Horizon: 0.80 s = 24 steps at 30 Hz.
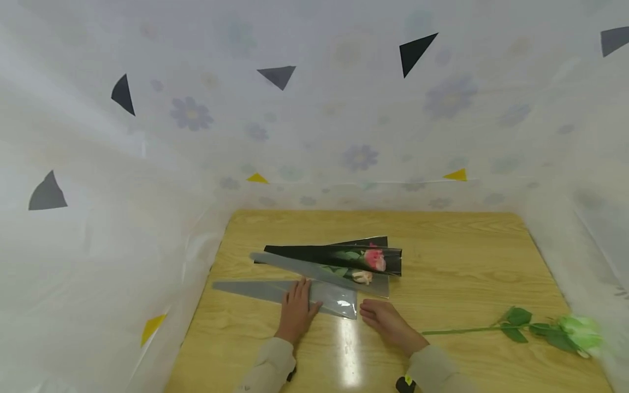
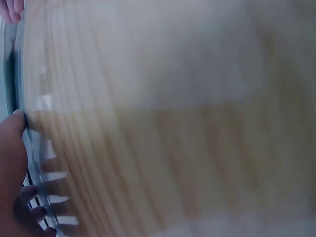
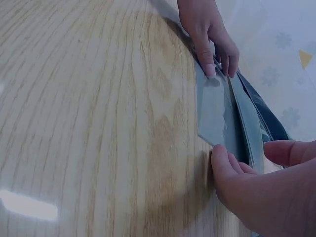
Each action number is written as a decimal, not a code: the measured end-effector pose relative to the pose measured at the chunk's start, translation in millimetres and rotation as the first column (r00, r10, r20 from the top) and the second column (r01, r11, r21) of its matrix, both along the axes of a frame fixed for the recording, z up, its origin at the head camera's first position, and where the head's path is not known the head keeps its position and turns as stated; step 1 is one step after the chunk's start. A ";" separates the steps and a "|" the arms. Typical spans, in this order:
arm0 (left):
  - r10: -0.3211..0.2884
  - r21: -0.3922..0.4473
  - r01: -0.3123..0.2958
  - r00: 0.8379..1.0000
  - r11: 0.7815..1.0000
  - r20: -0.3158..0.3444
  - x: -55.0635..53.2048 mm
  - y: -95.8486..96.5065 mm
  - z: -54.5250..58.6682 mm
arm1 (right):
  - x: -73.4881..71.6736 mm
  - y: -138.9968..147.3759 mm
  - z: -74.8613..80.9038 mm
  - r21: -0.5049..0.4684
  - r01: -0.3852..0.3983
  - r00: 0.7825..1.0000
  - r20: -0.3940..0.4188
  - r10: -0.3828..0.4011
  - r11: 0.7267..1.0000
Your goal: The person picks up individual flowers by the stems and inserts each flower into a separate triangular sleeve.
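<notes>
An empty grey flower wrapping sleeve (image 1: 255, 288), narrow to the left with a clear wide end to the right, lies flat on the table. My left hand (image 1: 296, 308) rests on its middle, fingers extended and thumb apart. Just off the wide end is my right hand (image 1: 390, 326), its fingers slightly bent and holding nothing. The right wrist view shows a small gap between the right thumb and fingers, close to the sleeve (image 3: 210, 113). Behind lie a black sleeve (image 1: 304, 253) with a pink rose (image 1: 375, 258) and a grey sleeve (image 1: 295, 265) with a peach rose (image 1: 362, 277).
A pale green rose (image 1: 580, 333) with a long leafy stem lies at the table's right, its stem end near my right wrist. The wooden table (image 1: 472, 256) has white patterned sheeting (image 1: 314, 125) around its back and sides.
</notes>
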<state>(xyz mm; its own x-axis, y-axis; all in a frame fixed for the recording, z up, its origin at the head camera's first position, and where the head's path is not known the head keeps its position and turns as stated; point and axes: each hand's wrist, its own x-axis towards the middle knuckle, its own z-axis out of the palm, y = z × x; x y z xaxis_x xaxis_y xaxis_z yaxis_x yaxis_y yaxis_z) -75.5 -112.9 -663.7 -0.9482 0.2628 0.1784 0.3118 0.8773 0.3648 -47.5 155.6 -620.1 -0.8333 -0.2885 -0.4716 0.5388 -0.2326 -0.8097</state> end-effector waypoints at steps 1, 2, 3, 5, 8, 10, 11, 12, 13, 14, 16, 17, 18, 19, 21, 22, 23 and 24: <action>-0.004 0.000 0.004 1.000 1.000 -0.005 1.7 1.2 0.2 | -0.3 -2.0 -1.6 -0.001 0.007 1.000 0.001 -0.007 1.000; -0.007 0.000 0.007 1.000 1.000 -0.005 3.5 2.0 0.6 | -0.4 -3.5 -3.0 -0.001 0.012 1.000 -0.003 -0.012 1.000; -0.009 -0.010 0.009 1.000 1.000 -0.009 5.0 2.7 0.4 | -0.4 -4.6 -4.2 -0.001 0.021 1.000 -0.005 -0.021 1.000; -0.010 -0.031 0.009 1.000 0.999 -0.016 7.9 3.3 -0.2 | 0.0 -6.2 -6.3 -0.001 0.041 0.999 -0.007 -0.041 0.999; -0.003 -0.065 0.001 1.000 0.998 -0.030 12.8 2.7 -1.5 | 1.3 -8.0 -8.0 0.000 0.057 0.998 -0.008 -0.057 0.998; -0.004 -0.081 0.000 0.999 0.997 -0.047 16.3 2.7 -1.5 | 2.3 -9.0 -9.0 0.002 0.067 0.998 -0.006 -0.067 0.998; -0.007 -0.084 0.002 0.998 0.996 -0.056 18.2 3.3 -0.9 | 3.0 -9.4 -9.3 0.010 0.069 0.998 -0.012 -0.069 0.998; -0.012 -0.087 0.006 0.998 0.996 -0.067 19.8 4.0 -0.5 | 3.5 -9.8 -9.6 0.021 0.071 0.997 -0.017 -0.070 0.997; -0.016 -0.089 0.009 0.997 0.996 -0.076 21.5 4.9 0.2 | 3.9 -10.4 -10.7 0.039 0.075 0.997 -0.029 -0.074 0.996; -0.022 -0.099 0.013 0.996 0.995 -0.087 23.1 6.1 0.4 | 4.3 -11.0 -11.2 0.056 0.077 0.996 -0.039 -0.075 0.995; -0.028 -0.114 0.017 0.995 0.993 -0.098 26.4 9.4 2.1 | 5.3 -12.4 -12.6 0.120 0.079 0.995 -0.077 -0.070 0.990; -0.028 -0.132 0.015 0.995 0.991 -0.097 28.2 11.0 2.3 | 6.0 -13.2 -13.9 0.163 0.078 0.992 -0.111 -0.060 0.984; -0.028 -0.152 0.013 0.995 0.988 -0.095 29.9 12.7 2.5 | 6.4 -14.0 -15.2 0.217 0.078 0.989 -0.143 -0.047 0.973; -0.028 -0.169 0.012 0.995 0.985 -0.093 31.4 14.5 2.9 | 6.7 -14.5 -16.0 0.278 0.084 0.983 -0.182 -0.033 0.957; -0.030 -0.199 0.012 0.996 0.980 -0.089 34.2 18.3 3.6 | 7.4 -15.3 -17.0 0.416 0.103 0.967 -0.256 0.007 0.903; -0.032 -0.214 0.013 0.995 0.977 -0.089 35.4 20.3 3.3 | 7.4 -15.3 -18.0 0.482 0.117 0.958 -0.284 0.028 0.868; -0.036 -0.222 0.015 0.995 0.975 -0.092 36.4 22.1 3.1 | 7.6 -15.0 -18.3 0.541 0.133 0.950 -0.309 0.049 0.830; -0.040 -0.228 0.017 0.994 0.974 -0.098 37.4 23.6 2.8 | 7.9 -14.2 -18.1 0.591 0.143 0.946 -0.318 0.066 0.794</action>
<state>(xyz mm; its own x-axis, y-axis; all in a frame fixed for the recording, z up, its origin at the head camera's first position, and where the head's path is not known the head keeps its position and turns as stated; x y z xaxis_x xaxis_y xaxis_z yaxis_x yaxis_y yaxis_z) -38.1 -89.3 -660.9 -0.9196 0.3343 0.2062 0.3633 0.9236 0.1228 -39.7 141.4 -638.2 -0.9669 0.0010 -0.2550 0.2402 0.3399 -0.9093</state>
